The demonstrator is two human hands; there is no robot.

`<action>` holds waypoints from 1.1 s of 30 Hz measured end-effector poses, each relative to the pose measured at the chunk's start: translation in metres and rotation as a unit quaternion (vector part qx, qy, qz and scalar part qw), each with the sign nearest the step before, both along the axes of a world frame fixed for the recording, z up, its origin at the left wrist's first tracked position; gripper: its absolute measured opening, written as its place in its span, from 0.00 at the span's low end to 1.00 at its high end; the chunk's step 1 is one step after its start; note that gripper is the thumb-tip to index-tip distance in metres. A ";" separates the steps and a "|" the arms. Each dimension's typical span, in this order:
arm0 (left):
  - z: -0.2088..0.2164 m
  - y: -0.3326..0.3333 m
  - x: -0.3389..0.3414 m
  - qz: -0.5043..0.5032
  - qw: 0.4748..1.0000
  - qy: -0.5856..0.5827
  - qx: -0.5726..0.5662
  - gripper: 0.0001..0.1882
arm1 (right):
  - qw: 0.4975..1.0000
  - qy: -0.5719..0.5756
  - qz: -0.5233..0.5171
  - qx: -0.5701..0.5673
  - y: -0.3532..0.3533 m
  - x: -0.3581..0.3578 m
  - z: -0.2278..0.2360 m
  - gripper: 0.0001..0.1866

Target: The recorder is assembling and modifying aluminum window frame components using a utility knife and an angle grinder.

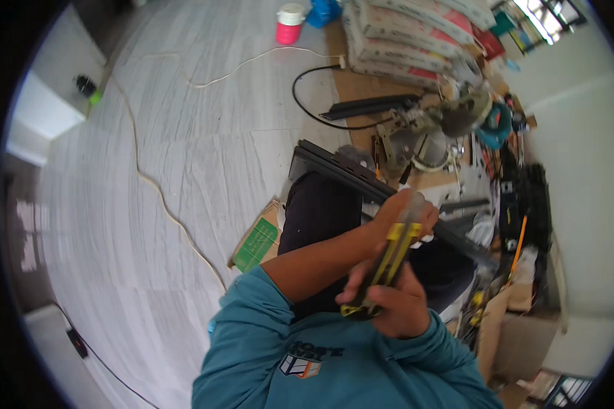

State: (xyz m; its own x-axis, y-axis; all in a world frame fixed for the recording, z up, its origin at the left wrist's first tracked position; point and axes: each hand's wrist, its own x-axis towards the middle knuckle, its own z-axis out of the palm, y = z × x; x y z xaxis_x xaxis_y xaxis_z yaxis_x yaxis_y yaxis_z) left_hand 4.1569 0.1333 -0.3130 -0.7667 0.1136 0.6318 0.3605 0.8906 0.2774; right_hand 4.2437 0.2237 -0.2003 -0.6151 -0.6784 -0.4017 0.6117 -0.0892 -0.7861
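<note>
A long dark grey slotted bar lies slantwise across my lap. My left hand is closed over its middle, with the fingers partly hidden. White bits show beside that fist, and a small white-and-black pointed piece stands just beyond it; whether the hand touches these I cannot tell. In my right hand is a yellow-and-black tool that looks like a utility knife. Its blurred grey end points away from me and overlaps the left hand in view.
A miter saw stands on cardboard at the right, near stacked bags. A black cable loops beside it. Pale cord crosses the tiled floor. A pink jug stands far off; a cardboard piece lies left of my leg.
</note>
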 end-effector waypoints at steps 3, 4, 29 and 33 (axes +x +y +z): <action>0.008 -0.001 0.002 0.010 1.000 -0.002 0.017 0.17 | 0.979 -0.175 0.078 -0.067 -0.007 0.010 -0.018 0.27; 0.009 -0.002 0.002 -0.006 1.000 -0.006 0.015 0.17 | 0.980 -0.177 0.062 -0.073 -0.011 0.010 -0.020 0.27; 0.011 0.000 0.006 0.023 0.999 -0.031 0.013 0.19 | 0.992 -0.060 -0.080 0.071 -0.037 0.031 -0.016 0.23; 0.010 0.001 0.006 0.027 0.999 -0.026 0.017 0.19 | 0.991 -0.078 -0.090 0.060 -0.038 0.025 -0.016 0.20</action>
